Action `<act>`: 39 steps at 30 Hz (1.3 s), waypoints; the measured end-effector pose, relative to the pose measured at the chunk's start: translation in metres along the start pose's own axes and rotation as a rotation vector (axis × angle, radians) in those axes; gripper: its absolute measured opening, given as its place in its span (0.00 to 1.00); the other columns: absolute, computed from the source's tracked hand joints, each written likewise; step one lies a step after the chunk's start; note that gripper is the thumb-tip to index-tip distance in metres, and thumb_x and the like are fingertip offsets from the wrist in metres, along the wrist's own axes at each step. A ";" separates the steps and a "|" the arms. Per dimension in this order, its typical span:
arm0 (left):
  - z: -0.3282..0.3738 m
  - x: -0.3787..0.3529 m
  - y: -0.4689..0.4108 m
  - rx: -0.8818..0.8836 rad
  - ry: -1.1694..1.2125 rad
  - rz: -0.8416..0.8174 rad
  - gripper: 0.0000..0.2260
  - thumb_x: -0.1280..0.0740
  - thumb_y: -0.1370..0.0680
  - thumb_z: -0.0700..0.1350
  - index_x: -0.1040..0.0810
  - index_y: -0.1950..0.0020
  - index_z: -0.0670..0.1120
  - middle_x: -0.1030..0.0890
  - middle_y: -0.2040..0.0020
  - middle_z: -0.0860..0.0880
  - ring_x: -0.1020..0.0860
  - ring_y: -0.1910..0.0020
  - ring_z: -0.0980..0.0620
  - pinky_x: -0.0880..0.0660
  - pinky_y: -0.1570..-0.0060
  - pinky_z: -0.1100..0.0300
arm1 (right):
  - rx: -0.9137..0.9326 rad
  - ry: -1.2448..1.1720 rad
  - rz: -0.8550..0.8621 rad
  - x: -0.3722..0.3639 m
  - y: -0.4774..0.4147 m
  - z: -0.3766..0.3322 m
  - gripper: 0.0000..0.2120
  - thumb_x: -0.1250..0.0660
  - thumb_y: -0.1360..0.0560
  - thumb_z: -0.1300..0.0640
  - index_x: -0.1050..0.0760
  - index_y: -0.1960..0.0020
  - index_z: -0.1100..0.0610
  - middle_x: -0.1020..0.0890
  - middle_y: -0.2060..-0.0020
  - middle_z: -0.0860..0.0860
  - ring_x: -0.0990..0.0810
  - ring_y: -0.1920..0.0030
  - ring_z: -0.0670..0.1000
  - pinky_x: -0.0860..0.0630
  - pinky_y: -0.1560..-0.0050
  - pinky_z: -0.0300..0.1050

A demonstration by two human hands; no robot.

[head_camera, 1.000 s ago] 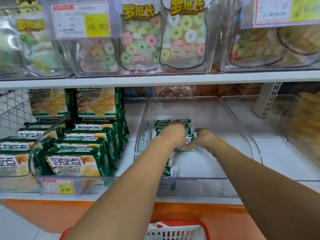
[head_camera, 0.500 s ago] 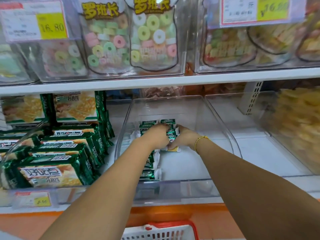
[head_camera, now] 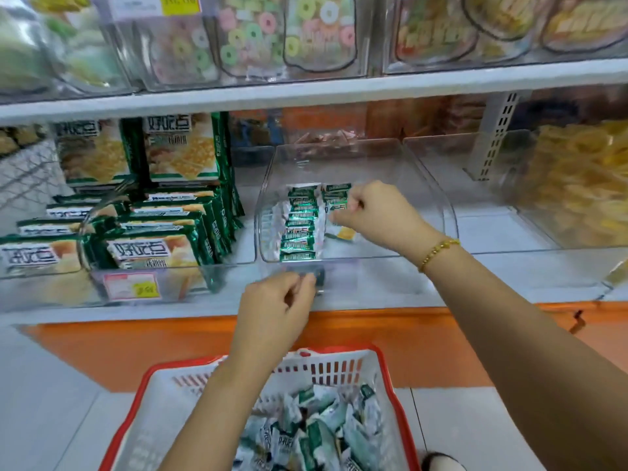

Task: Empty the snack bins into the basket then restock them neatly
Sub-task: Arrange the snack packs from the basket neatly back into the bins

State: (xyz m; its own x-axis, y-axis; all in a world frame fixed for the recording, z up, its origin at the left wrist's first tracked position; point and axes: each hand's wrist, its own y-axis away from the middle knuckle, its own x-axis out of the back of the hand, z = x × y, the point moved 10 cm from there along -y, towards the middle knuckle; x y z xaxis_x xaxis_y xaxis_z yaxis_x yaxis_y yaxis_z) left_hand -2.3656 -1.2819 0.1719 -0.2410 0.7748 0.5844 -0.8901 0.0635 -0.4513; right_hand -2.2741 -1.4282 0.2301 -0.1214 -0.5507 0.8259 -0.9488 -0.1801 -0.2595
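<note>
1. The fingers [head_camera: 302,287] of the left hand [head_camera: 277,311] are curled toward the palm; no packet shows in them. The hand hangs just in front of the clear bin [head_camera: 424,185], above the basket [head_camera: 390,379].
2. The fingers [head_camera: 353,202] of the right hand [head_camera: 377,212] are curled inside the clear bin and appear to pinch a packet at the near end of the short row [head_camera: 336,195]; blur hides the contact. A gold bracelet [head_camera: 438,249] sits on that wrist.
3. Far left on the shelf [head_camera: 441,294]: large green cracker packs [head_camera: 149,249] stand stacked in the left bin [head_camera: 190,283], which carries a price tag [head_camera: 131,287] on its front.
4. Centre, below the shelf: the red-rimmed white basket holds a loose heap of small green packets [head_camera: 326,433].
5. Centre, on the shelf: the clear bin holds a long row [head_camera: 300,229] of the same packets, overlapped front to back along its left wall. The short row lies just beside it at the rear.
6. Right: a further clear bin holds yellow snacks [head_camera: 577,185].
</note>
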 end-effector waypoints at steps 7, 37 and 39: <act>-0.129 -0.078 0.129 0.477 0.003 -0.478 0.06 0.36 0.21 0.45 0.25 0.58 0.46 0.20 0.57 0.46 0.22 0.57 0.48 0.24 0.53 0.53 | 0.319 0.191 -0.537 -0.107 0.108 -0.033 0.17 0.33 0.25 0.47 0.33 0.67 0.54 0.33 0.72 0.47 0.34 0.69 0.48 0.35 0.65 0.44; -0.190 -0.159 0.219 0.498 -0.136 -0.642 0.17 0.36 0.21 0.49 0.28 0.32 0.49 0.25 0.36 0.47 0.27 0.38 0.49 0.30 0.41 0.60 | 0.390 0.873 -1.190 -0.294 0.195 0.113 0.26 0.28 0.29 0.48 0.28 0.33 0.54 0.22 0.45 0.50 0.30 0.56 0.48 0.32 0.68 0.38; -0.190 -0.148 0.213 0.597 -0.080 -0.580 0.19 0.36 0.21 0.52 0.28 0.32 0.46 0.22 0.40 0.47 0.24 0.43 0.49 0.29 0.48 0.62 | 0.401 0.813 -1.157 -0.294 0.195 0.111 0.25 0.28 0.29 0.49 0.27 0.35 0.53 0.21 0.47 0.50 0.26 0.54 0.48 0.27 0.61 0.39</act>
State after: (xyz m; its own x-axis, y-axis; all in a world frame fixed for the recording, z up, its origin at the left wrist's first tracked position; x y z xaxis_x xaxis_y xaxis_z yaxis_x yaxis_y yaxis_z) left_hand -2.4462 -1.2636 -0.1384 0.3122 0.6734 0.6701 -0.9311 0.0770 0.3565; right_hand -2.3908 -1.3913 -0.1189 0.3768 0.6301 0.6789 -0.5035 -0.4758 0.7211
